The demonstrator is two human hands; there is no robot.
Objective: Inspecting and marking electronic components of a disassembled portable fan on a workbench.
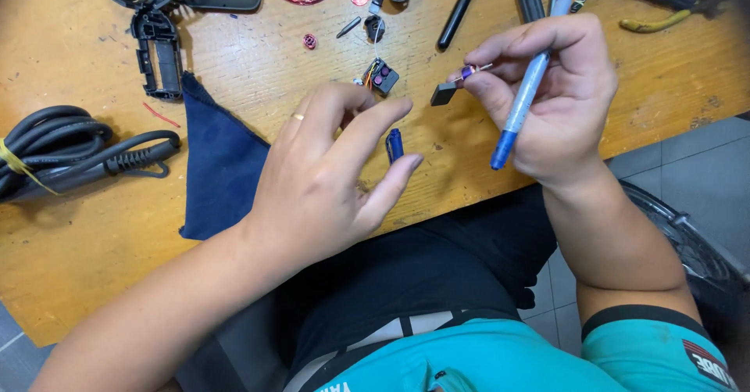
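We look down at a wooden table (234, 64). Our right hand (547, 99) grips a blue pen (525, 99), its long axis slanting down-left, fingers also pinching a small wired part (469, 71). Our left hand (328, 173) hovers empty, fingers apart (nearer than the right), just left of the blue pen cap (394, 143).

Blue pen (522, 99) held slanted in right hand (551, 99), tip pointing up, lower end toward the body. Small purple part with thin wire (471, 71) pinched at the fingertips, above the wooden table. Dark blue pen cap (394, 145) lay on the table, just beside left hand (328, 173).
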